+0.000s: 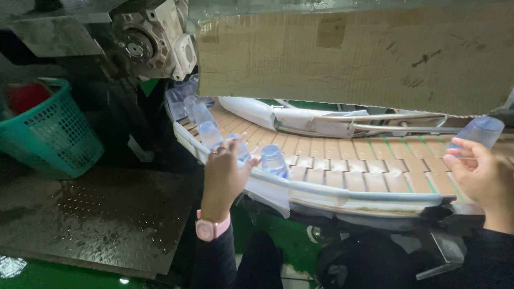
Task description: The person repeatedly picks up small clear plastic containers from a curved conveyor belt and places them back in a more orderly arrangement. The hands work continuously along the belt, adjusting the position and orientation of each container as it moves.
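Left hand (224, 176) has fingers wrapped round a clear plastic bottle (239, 148) on the conveyor (342, 168); right hand (482, 174) pinches another bottle (478, 132) by its side. Likely light, thin-walled, wet and slippery, so grip mid-body gently.

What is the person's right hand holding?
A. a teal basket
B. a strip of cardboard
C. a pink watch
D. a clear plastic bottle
D: the right hand grips a clear bottle above the belt; the basket sits off to the left, and the watch is on the left wrist.
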